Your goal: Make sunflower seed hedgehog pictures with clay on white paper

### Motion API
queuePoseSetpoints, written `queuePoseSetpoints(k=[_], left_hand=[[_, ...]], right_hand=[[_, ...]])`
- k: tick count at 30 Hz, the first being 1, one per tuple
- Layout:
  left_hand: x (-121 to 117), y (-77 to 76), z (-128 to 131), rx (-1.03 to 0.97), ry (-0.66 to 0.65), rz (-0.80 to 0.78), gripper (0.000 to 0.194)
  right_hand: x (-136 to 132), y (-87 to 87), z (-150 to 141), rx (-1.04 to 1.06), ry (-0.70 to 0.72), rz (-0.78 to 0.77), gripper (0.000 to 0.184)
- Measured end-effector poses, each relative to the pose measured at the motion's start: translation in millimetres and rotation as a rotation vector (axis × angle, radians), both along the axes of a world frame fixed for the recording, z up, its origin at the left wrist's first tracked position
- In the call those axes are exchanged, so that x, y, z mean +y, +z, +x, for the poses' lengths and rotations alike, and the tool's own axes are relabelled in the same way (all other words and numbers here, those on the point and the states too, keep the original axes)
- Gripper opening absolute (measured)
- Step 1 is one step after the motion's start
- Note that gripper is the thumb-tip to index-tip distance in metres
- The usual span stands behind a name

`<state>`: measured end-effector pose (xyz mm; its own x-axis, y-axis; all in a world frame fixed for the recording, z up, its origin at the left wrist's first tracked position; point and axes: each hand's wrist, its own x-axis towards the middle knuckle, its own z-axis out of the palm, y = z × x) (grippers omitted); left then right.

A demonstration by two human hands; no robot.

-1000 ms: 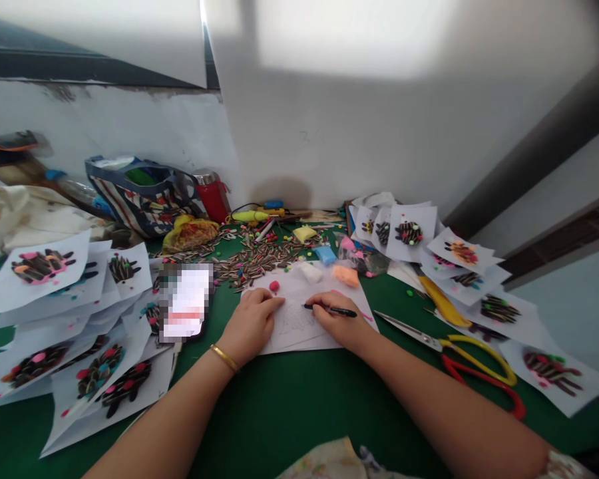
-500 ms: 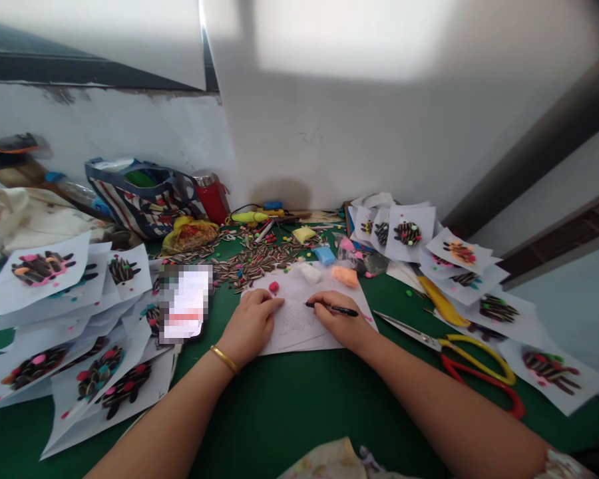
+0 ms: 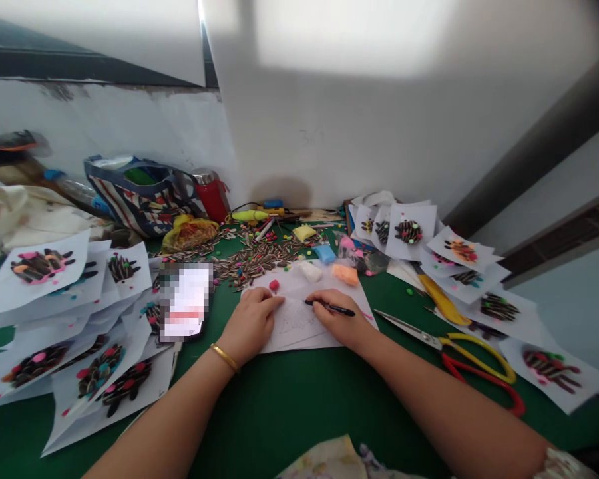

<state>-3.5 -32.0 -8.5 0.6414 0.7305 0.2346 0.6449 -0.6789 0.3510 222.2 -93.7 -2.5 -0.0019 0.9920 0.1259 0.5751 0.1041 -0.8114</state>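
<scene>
A black pen [image 3: 342, 310] is gripped in my right hand [image 3: 340, 320], its tip on the white paper [image 3: 299, 340] in front of me. Faint pencil-like lines of a drawing [image 3: 295, 318] show on the sheet between my hands. My left hand [image 3: 249, 320], wearing a gold bangle at the wrist, lies flat on the paper's left edge with fingers stretched out. Just beyond those fingertips sits a small red lump of clay [image 3: 274, 285]. White clay [image 3: 310, 271], orange clay [image 3: 345, 275] and blue clay [image 3: 324, 254] lie at the paper's far edge.
Sunflower seeds [image 3: 254, 259] are heaped behind the paper. Scissors [image 3: 429, 339] with yellow and red handles lie to the right, near a yellow-handled knife [image 3: 442, 301]. Seed-decorated sheets [image 3: 10, 293] are stacked left, others right. A phone [image 3: 187, 303] stands left; a red flask [image 3: 212, 197] is behind.
My right hand and the pen have shifted very slightly on the paper. My left hand stays in place.
</scene>
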Motion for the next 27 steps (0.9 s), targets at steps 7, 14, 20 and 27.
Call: queuePoseSetpoints(k=[7,14,20,27], left_hand=[[-0.5,1.4,0.4,0.013,-0.003,-0.006,0.038],[0.0,1.2,0.2,0.009,-0.004,-0.002,0.038],[-0.6,2.5,1.2,0.013,-0.003,0.0,0.037],[-0.6,2.9,0.6,0.012,-0.002,-0.011,0.038]], right_hand=[[-0.9,4.0,2.4,0.014,-0.038,-0.048,0.024],[-2.9,5.9,0.6,0.011,-0.021,-0.073,0.024],[-2.8,4.9,-0.2,0.005,-0.001,-0.061,0.025],[-3.2,5.8,0.6,-0.007,-0.013,-0.065,0.025]])
